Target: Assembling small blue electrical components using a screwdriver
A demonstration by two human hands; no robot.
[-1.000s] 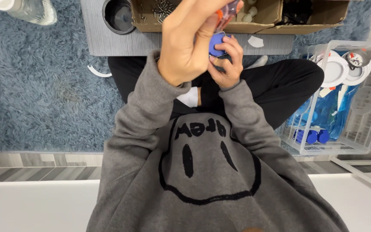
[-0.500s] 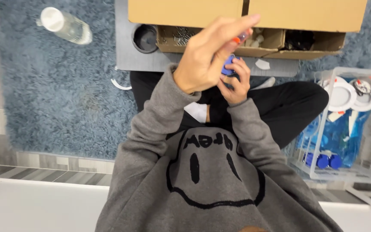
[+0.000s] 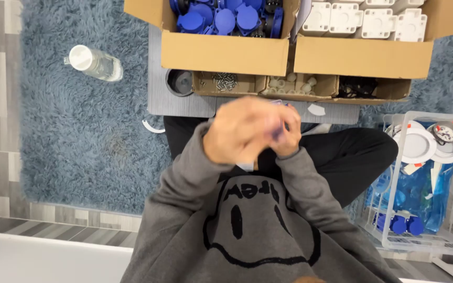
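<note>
My two hands are pressed together in front of my chest, both blurred by motion. My left hand (image 3: 237,131) is closer to the camera; its fingers curl over and cover most of what lies between the hands. My right hand (image 3: 291,137) sits just behind it and grips a small blue part (image 3: 277,129), of which only a sliver shows. Whether my left hand holds anything of its own is hidden. Grey sweatshirt sleeves run down from both wrists.
A cardboard box of blue round parts (image 3: 221,15) and one of white housings (image 3: 368,21) stand ahead on a grey board (image 3: 182,102), with small trays of screws (image 3: 225,81). A clear bin (image 3: 425,173) stands right, a water bottle (image 3: 94,62) on the rug left.
The view has tilted forward, so the cardboard boxes have slid down into the frame. My hands have dropped lower and closed together; my left hand's raised fingers have folded down.
</note>
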